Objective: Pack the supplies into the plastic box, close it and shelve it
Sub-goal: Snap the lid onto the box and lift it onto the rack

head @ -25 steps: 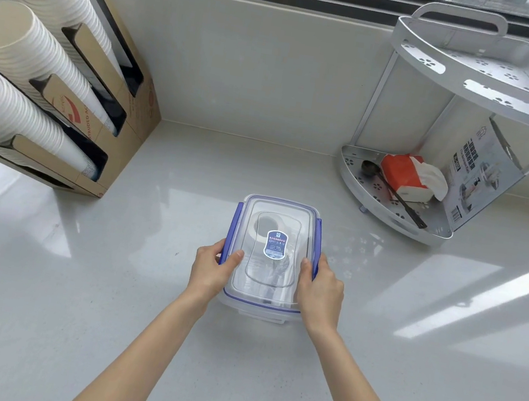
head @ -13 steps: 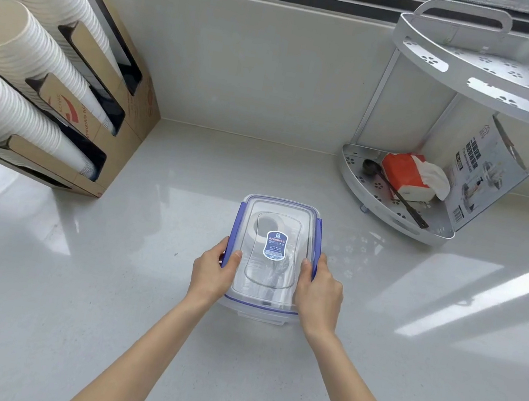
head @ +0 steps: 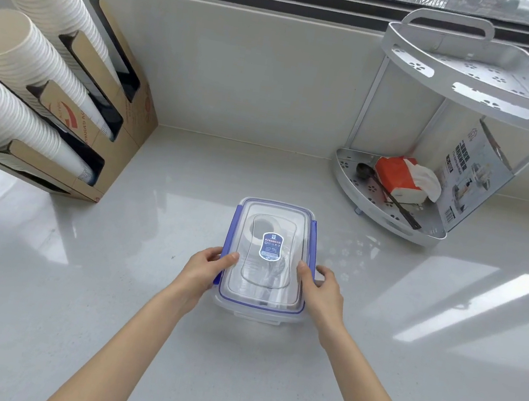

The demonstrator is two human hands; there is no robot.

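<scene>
A clear plastic box with a blue-trimmed lid and a blue label sits on the white counter in the middle of the view. Its lid is on, and a white roll and other supplies show dimly through it. My left hand grips the box's left side at the blue latch, thumb on the lid. My right hand grips the right side the same way. A white two-tier corner shelf stands at the back right.
The shelf's lower tier holds an orange tissue pack, a dark spoon and a printed box; its upper tier looks bare. A cardboard holder with three stacks of paper cups stands at the left. A window runs behind.
Both hands stay on the box's sides. The view has tilted slightly; the box itself has hardly moved.
</scene>
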